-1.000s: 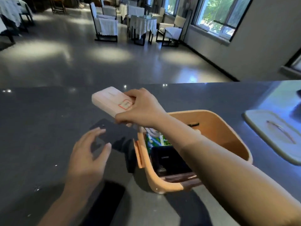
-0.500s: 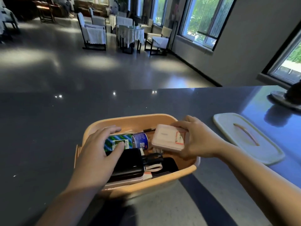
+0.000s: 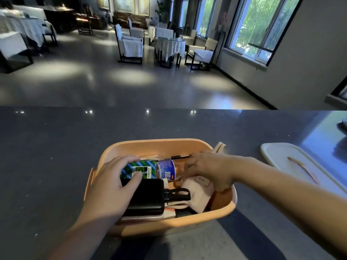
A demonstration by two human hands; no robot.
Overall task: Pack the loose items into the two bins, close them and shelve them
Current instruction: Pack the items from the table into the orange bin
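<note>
i see the orange bin [image 3: 197,145] sitting on the dark tabletop [image 3: 56,147], near its front edge, lid off. my left hand [image 3: 110,186] reaches in over the bin's left rim; its fingers lie spread and fairly straight across the green and blue packet [image 3: 144,168] and the top edge of the black power bank [image 3: 148,197], pressing rather than gripping. my right hand [image 3: 208,169] comes in over the right rim with fingers curled down toward the plastic bottle [image 3: 167,169] and the white power bank [image 3: 197,194], which lies tilted against the bin's right side. i cannot tell whether that hand grips anything. a black pen [image 3: 180,157] lies along the back wall, just behind the bottle. the bin's contents fill most of the floor, with a small bare patch at the right front corner. the white lid [image 3: 276,156] lies flat on the tabletop, apart from the bin on the right, close to my right forearm. left of the bin the tabletop runs open to its far edge.
</note>
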